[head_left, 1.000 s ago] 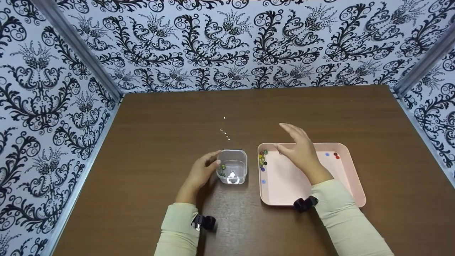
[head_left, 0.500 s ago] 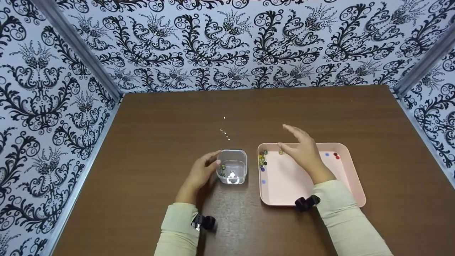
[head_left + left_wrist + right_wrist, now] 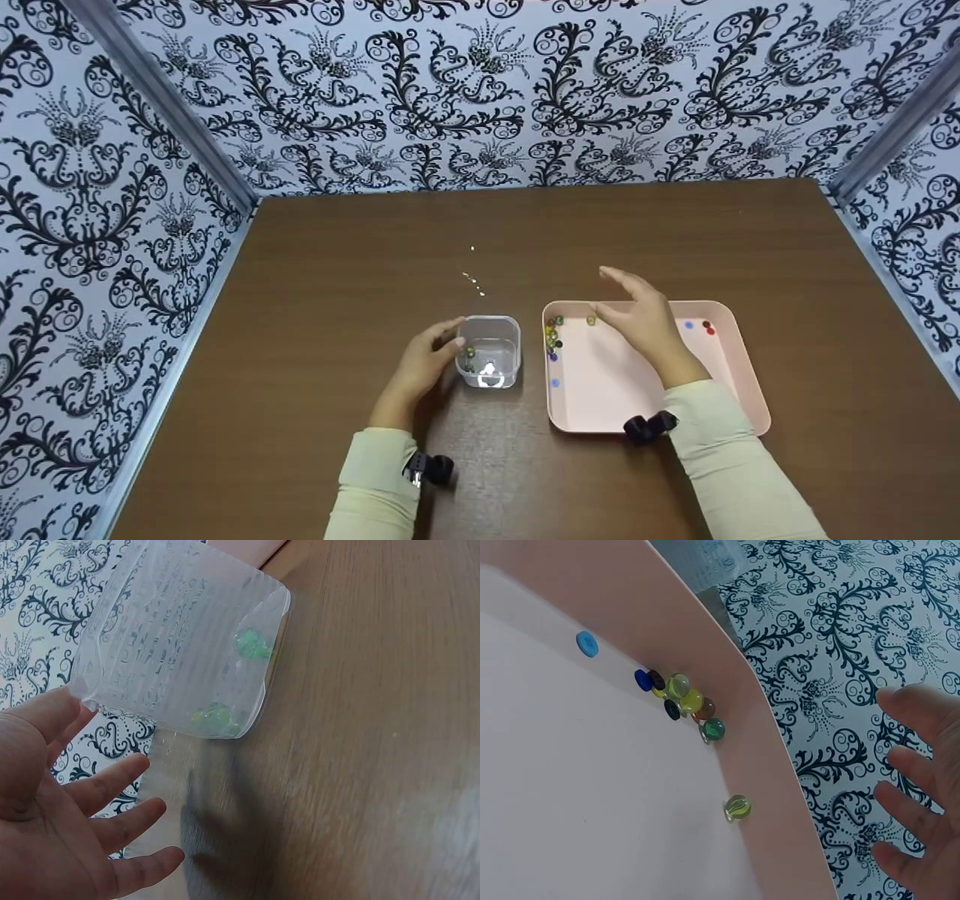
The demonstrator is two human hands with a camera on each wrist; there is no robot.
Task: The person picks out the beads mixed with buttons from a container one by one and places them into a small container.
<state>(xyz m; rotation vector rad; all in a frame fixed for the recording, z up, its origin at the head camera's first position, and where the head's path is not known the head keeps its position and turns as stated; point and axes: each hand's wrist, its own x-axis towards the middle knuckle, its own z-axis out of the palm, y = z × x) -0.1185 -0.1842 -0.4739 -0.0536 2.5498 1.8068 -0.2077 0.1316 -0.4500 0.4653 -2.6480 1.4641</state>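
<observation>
Your left hand (image 3: 421, 366) pinches the rim of the clear, square plastic container (image 3: 491, 352) between thumb and forefinger, the other three fingers spread apart below it in the left wrist view. Inside, two green glass marbles (image 3: 251, 643) lie apart along the container's base. Your right hand (image 3: 646, 328) holds nothing: its fingers are wide, the thumb well apart from them, above the far edge of the pink rectangular tray (image 3: 600, 386), right of centre in the head frame.

Just left of your right thumb, a yellow-green glass marble (image 3: 739, 807) lies by the tray's far wall. At the tray's upper left you have a cluster with a green glass marble (image 3: 714, 729), a yellow glass marble (image 3: 692, 701) and a dark blue button (image 3: 643, 679); a light blue button (image 3: 587, 643) lies apart, nearer you. Two small red pieces (image 3: 709, 328) sit at the tray's upper right, beside a round blue piece (image 3: 689, 325). The brown wooden table (image 3: 337, 300) bears both vessels.
</observation>
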